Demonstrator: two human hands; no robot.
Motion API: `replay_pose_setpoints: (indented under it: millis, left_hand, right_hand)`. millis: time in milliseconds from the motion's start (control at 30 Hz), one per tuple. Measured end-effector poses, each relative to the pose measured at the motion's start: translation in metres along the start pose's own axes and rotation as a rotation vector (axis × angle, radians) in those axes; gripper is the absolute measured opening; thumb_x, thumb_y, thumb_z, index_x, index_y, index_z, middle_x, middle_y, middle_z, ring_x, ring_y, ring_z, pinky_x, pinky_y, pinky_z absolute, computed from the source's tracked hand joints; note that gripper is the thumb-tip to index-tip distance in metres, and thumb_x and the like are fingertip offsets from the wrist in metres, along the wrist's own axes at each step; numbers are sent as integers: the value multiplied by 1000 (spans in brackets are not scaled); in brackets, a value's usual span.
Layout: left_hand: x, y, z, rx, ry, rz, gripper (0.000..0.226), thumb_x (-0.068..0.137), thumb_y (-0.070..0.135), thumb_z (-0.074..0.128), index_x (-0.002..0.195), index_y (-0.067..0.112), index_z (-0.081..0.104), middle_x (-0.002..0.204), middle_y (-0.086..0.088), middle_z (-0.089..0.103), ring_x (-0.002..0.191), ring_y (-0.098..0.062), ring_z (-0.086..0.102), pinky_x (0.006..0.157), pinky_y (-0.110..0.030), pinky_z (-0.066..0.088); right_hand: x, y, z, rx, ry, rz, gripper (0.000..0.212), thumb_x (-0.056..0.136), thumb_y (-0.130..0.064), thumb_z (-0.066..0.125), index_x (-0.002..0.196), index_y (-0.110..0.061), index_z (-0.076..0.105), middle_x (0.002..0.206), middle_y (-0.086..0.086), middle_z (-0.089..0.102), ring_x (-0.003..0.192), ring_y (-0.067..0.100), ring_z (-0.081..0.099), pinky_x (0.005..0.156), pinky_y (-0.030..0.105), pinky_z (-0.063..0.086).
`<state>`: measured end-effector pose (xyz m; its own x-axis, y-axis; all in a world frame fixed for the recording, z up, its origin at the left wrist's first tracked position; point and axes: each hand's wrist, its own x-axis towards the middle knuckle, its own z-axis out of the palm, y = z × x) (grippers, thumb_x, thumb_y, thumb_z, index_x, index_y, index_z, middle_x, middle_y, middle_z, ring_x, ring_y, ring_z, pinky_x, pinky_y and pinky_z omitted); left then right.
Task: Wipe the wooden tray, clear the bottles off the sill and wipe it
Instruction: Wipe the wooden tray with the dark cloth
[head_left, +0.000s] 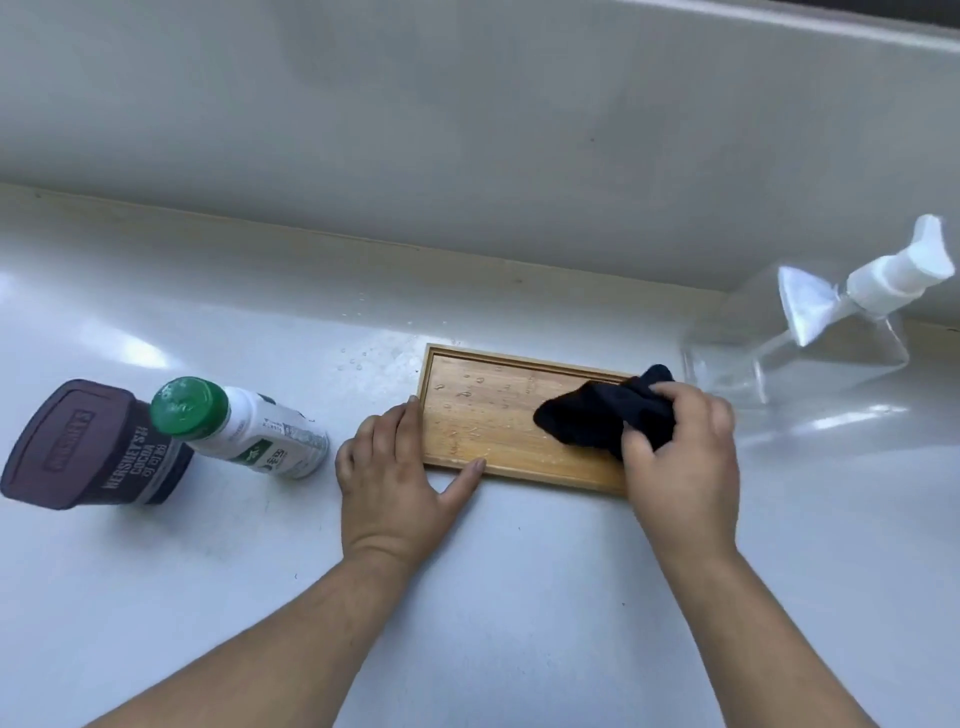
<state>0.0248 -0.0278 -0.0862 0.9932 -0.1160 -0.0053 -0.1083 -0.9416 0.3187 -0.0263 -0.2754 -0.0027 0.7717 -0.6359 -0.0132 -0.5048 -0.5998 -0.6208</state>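
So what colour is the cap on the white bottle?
Green cap, seen clearest in the head view.

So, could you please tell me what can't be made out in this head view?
- Tray's right end: hidden by the dark cloth and right hand.
- Spray bottle's contents: clear plastic, level unreadable.
- Green-capped bottle's label: print too small.
- Cocoa tub's base: hidden behind its own lid.
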Motion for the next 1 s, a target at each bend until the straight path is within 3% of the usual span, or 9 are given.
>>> replay_pose_setpoints:
  millis: [100,267,367,433,567,667,800,933,1000]
  left_hand:
    - [1,0,2,13,6,-2,98,79,83,51,148,12,51,143,-8,59,135,-31,43,111,-48,26]
    - [1,-1,7,-11,35,-30,80,79,51,48,141,2,55,144,-19,59,137,-34,41,113,-56,29]
    - [1,1,6,9,36,-32,92,77,69,53,143,5,55,142,-16,62,135,-37,45,112,-51,26]
    - [2,2,4,18,19,-20,99,75,80,55,145,9,52,141,-13,61,135,-36,45,111,-51,27]
    - [3,1,3,24,-2,-31,100,77,83,53,147,12,48,143,-10,59,137,-34,44,112,-53,30]
    - [1,3,-1,7,-20,-46,100,76,79,53,147,9,52,144,-12,60,137,-36,46,113,-53,28]
    - [0,4,1,-37,15,-60,85,75,54,48,147,8,51,146,-15,58,139,-35,41,116,-53,25]
    - [1,5,-1,-21,-14,-50,101,71,76,55,144,6,56,143,-14,61,136,-39,48,113,-57,32]
    - [1,6,-4,-11,-30,-43,104,72,82,54,144,8,56,143,-12,61,136,-37,47,113,-58,33]
  right_hand:
    - [22,-43,64,-145,-105,-57,43,80,-10,66,122,-17,66,121,14,58,105,39,57,90,42,50]
    - [-16,-96,122,-149,-347,-503,35,71,-12,66,107,-15,69,109,14,62,90,37,56,81,46,52]
    - [-1,-57,93,-188,-421,-558,44,65,-12,67,109,-18,70,112,9,63,96,34,55,87,43,51]
    - [18,-20,65,-263,-384,-513,46,64,-11,68,110,-18,72,114,9,64,100,34,55,91,42,49]
    - [39,-3,53,-284,-194,-188,42,72,-6,67,111,-20,72,114,8,62,102,34,51,86,41,48]
    - [15,-48,83,-262,-288,-362,44,71,-9,68,113,-18,73,113,11,64,99,35,53,89,42,48]
    - [-19,-84,107,-172,-494,-525,41,71,-8,65,111,-14,70,111,11,62,99,35,53,85,46,52]
    - [-4,-49,70,-167,-569,-501,47,75,-14,65,121,-24,69,120,3,62,112,28,51,96,40,48]
    - [9,-16,42,-243,-544,-424,46,76,-15,66,120,-26,70,118,1,63,112,27,52,94,37,47]
